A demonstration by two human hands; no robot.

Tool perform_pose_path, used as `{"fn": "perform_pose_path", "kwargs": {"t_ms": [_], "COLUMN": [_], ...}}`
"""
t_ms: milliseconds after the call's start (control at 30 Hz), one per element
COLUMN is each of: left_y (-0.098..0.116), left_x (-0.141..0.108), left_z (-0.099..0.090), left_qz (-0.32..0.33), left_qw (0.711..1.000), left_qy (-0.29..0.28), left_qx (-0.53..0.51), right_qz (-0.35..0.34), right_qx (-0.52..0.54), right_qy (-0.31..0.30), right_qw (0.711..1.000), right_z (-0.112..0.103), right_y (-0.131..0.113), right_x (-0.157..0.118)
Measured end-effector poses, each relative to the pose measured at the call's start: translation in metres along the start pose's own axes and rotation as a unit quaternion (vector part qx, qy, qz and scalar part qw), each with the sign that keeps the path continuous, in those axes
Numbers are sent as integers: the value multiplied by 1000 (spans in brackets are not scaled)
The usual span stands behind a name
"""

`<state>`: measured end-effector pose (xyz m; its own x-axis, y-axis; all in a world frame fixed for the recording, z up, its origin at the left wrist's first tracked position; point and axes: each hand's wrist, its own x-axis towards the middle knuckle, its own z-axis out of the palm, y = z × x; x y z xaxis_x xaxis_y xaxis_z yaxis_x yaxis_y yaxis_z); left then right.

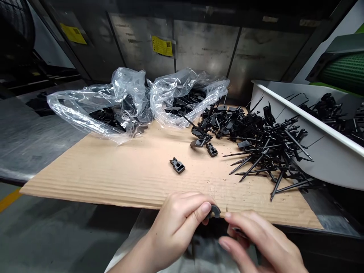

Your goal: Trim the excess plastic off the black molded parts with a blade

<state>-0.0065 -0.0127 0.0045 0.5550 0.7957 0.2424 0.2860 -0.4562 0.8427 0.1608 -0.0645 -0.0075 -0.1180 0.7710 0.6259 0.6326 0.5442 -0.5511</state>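
While our left hand [176,227] pinched a curved black plastic part [215,211] at the near edge of the corrugated cardboard sheet [113,178], our right hand [256,242] curled around a small dark piece [237,230], mostly hidden; spiked black plastic parts [264,148] lay heaped ahead, beside a white bin [321,159].

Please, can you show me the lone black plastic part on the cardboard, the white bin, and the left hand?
Lone black plastic part [178,165], head view, point on its top face.
White bin [308,117], head view, point on its white rim.
Left hand [178,227], head view, point on the back of the hand.
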Motion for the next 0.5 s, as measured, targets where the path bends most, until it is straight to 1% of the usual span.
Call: {"fn": "perform_pose_path", "kwargs": {"t_ms": [67,133,200,267,367,400,500], "left_y": [2,3,5,6,5,5,3], "left_x": [0,1,1,1,3,3,5], "left_z": [0,0,1,0,-1,-2,-2], "left_qz": [-9,-26,-44,-56,-63,-61,-53], "left_qw": [1000,999,998,997,997,997,998], "left_qy": [8,15,15,15,6,1,-15], "left_qx": [-8,-22,-37,-44,-44,-43,-38], "right_qz": [-33,-69,-79,-71,-56,-42,35], "right_qx": [-15,-11,-11,-13,-9,-10,-7], "right_qy": [58,93,134,170,183,181,183], "right_qw": [998,993,988,983,982,983,982], "right_z": [10,19,26,29,26,24,19], "right_y": [0,0,1,1,3,3,4], "right_x": [3,5,6,6,3,2,-1]}}
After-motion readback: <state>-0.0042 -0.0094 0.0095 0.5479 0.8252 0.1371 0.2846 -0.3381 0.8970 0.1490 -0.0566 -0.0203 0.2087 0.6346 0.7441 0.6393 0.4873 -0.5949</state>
